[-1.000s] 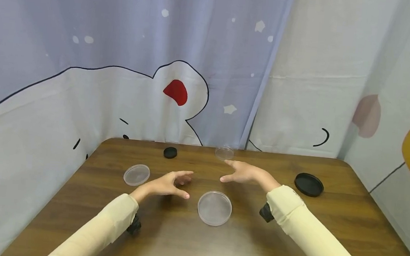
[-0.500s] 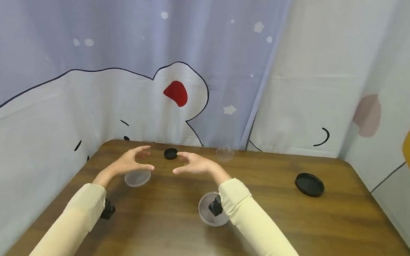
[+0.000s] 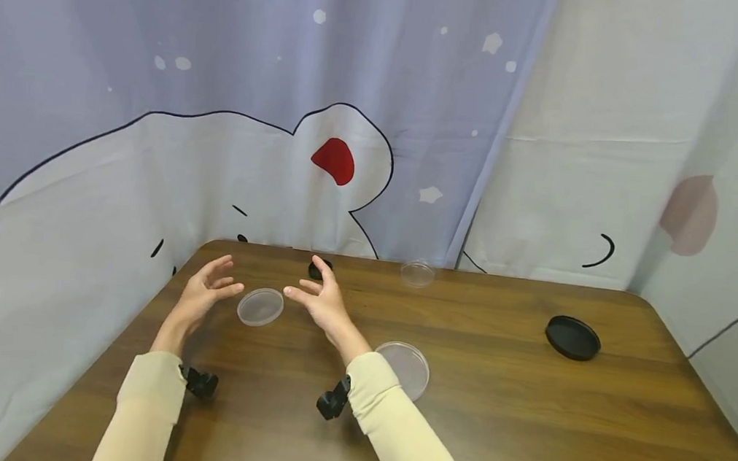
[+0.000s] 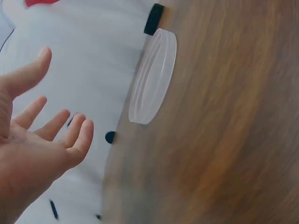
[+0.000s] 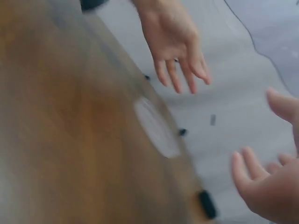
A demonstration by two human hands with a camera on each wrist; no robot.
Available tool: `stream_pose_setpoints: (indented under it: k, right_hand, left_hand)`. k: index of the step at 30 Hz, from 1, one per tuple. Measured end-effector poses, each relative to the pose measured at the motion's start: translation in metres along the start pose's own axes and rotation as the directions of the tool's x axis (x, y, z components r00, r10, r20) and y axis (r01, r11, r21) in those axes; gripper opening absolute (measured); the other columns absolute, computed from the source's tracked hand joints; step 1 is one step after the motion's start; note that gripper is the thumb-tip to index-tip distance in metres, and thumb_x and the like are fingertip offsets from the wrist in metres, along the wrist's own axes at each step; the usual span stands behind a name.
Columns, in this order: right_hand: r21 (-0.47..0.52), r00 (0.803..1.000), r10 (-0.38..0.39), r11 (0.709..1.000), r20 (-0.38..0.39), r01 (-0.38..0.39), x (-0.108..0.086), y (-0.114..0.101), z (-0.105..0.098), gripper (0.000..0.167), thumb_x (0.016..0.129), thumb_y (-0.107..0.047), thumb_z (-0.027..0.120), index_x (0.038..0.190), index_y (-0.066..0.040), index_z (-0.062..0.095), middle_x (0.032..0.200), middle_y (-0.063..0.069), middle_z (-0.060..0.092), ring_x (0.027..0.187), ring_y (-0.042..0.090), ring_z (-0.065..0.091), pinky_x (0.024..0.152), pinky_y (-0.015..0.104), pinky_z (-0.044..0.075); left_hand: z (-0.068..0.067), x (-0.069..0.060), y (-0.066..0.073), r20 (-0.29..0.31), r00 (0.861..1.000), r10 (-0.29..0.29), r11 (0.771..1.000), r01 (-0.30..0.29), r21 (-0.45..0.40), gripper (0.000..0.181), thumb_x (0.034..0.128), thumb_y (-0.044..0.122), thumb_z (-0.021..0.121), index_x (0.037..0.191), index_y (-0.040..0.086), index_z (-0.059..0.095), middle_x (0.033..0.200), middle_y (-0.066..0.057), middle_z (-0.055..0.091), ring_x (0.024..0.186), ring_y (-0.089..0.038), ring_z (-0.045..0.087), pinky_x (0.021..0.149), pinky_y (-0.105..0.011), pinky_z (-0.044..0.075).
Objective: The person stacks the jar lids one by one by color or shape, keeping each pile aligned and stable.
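My left hand [image 3: 201, 296] is held above the table at the left, fingers spread and holding nothing. My right hand [image 3: 325, 303] faces it, thumb and fingers apart, also empty. Between the two lies a clear round dish [image 3: 260, 307] on the wood, touched by neither hand; the left wrist view shows this dish [image 4: 153, 77] beyond my left hand [image 4: 42, 149]. A small black lid [image 3: 315, 273] is partly hidden behind my right fingers. In the right wrist view both my right hand [image 5: 273, 182] and my left hand [image 5: 173, 42] appear with relaxed fingers.
A larger clear dish [image 3: 406, 369] lies beside my right forearm, partly covered by the sleeve. Another clear dish [image 3: 418, 274] stands at the table's back edge, and a large black lid [image 3: 572, 338] at the right. A printed curtain [image 3: 248, 176] hangs behind the wooden table [image 3: 522, 434].
Both hands have moved left across the table, from around the larger dish to either side of the left clear dish. The head view has shifted slightly. The dishes and lids remain in place.
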State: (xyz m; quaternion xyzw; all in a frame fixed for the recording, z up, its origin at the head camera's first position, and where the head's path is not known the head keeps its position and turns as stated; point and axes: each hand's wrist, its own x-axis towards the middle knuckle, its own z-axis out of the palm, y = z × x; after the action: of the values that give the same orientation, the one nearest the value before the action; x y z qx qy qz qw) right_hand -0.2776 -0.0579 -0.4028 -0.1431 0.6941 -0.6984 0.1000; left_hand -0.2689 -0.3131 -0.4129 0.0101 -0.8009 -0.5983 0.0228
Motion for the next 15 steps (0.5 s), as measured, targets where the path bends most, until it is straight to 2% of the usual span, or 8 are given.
stream_pose_setpoints:
  k: [2,3,5,6,7,9,13,15]
  right_hand:
    - [0.079,0.997,-0.016,0.997,-0.071,0.022,-0.002,0.011,0.009,0.084,0.088,-0.015,0.072,0.155,-0.017,0.022,0.161,0.009,0.025,0.136,0.031,0.046,0.106,0.046,0.046]
    - [0.094,0.995,-0.028,0.995,-0.093,0.037,-0.001,0.020,0.013,0.085,0.088,-0.015,0.072,0.155,-0.017,0.020,0.161,0.009,0.025,0.136,0.031,0.046,0.106,0.045,0.046]
    - [0.109,0.994,-0.027,0.993,-0.104,0.039,-0.001,0.027,0.018,0.089,0.086,-0.014,0.073,0.156,-0.015,0.018,0.162,0.007,0.022,0.137,0.032,0.045,0.107,0.044,0.045]
    - [0.120,0.995,-0.021,0.992,-0.093,0.032,-0.001,0.030,0.020,0.090,0.086,-0.013,0.073,0.156,-0.015,0.016,0.163,0.007,0.021,0.138,0.032,0.043,0.108,0.045,0.044]
    - [0.136,0.997,-0.012,0.990,-0.076,0.022,0.000,0.033,0.020,0.092,0.086,-0.012,0.074,0.156,-0.016,0.015,0.163,0.007,0.020,0.140,0.032,0.041,0.110,0.046,0.042]
    - [0.154,0.999,-0.001,0.988,-0.033,0.006,0.003,0.039,0.021,0.096,0.085,-0.009,0.074,0.157,-0.017,0.011,0.164,0.006,0.017,0.143,0.033,0.036,0.112,0.050,0.038]
    - [0.142,0.999,0.024,0.989,0.037,-0.029,0.007,0.053,0.021,0.104,0.082,-0.007,0.076,0.158,-0.017,0.005,0.165,0.004,0.016,0.149,0.034,0.024,0.115,0.054,0.031]
    - [0.123,0.998,0.030,0.992,0.050,-0.036,0.007,0.059,0.022,0.105,0.081,-0.006,0.076,0.158,-0.014,0.005,0.165,0.005,0.017,0.149,0.034,0.021,0.117,0.054,0.029]
  left_hand:
    - [0.000,-0.004,-0.007,-0.110,0.993,-0.046,0.982,0.025,-0.189,0.074,0.0939,0.013,0.064,0.155,0.018,0.022,0.155,-0.005,0.033,0.127,-0.015,0.048,0.093,-0.013,0.044]
    - [0.000,-0.007,-0.009,-0.168,0.983,-0.074,0.956,0.022,-0.291,0.070,0.0936,0.009,0.064,0.153,0.020,0.027,0.149,0.000,0.039,0.119,-0.008,0.051,0.085,-0.009,0.044]
    - [0.000,-0.011,-0.013,-0.270,0.954,-0.132,0.879,-0.013,-0.476,0.063,0.0922,0.000,0.062,0.145,0.022,0.036,0.134,0.010,0.046,0.102,0.002,0.054,0.082,-0.011,0.047]
    - [0.001,-0.012,-0.014,-0.304,0.940,-0.155,0.840,-0.037,-0.542,0.059,0.0915,-0.003,0.060,0.140,0.023,0.039,0.128,0.014,0.047,0.099,0.002,0.055,0.081,-0.011,0.048]
    - [0.001,-0.013,-0.016,-0.323,0.932,-0.165,0.817,-0.054,-0.574,0.056,0.0912,-0.006,0.059,0.136,0.023,0.041,0.124,0.015,0.047,0.097,0.001,0.055,0.079,-0.012,0.048]
    - [0.003,-0.014,-0.020,-0.325,0.930,-0.171,0.790,-0.068,-0.610,0.054,0.0912,-0.008,0.058,0.132,0.024,0.042,0.123,0.015,0.048,0.097,0.000,0.055,0.079,-0.012,0.049]
    - [0.010,-0.015,-0.029,-0.274,0.947,-0.167,0.758,-0.055,-0.650,0.056,0.0917,-0.011,0.054,0.132,0.025,0.041,0.125,0.015,0.048,0.103,-0.002,0.051,0.080,-0.011,0.048]
    - [0.013,-0.015,-0.034,-0.248,0.955,-0.164,0.760,-0.038,-0.649,0.059,0.0920,-0.011,0.053,0.137,0.024,0.038,0.129,0.014,0.047,0.110,-0.003,0.048,0.083,-0.010,0.047]
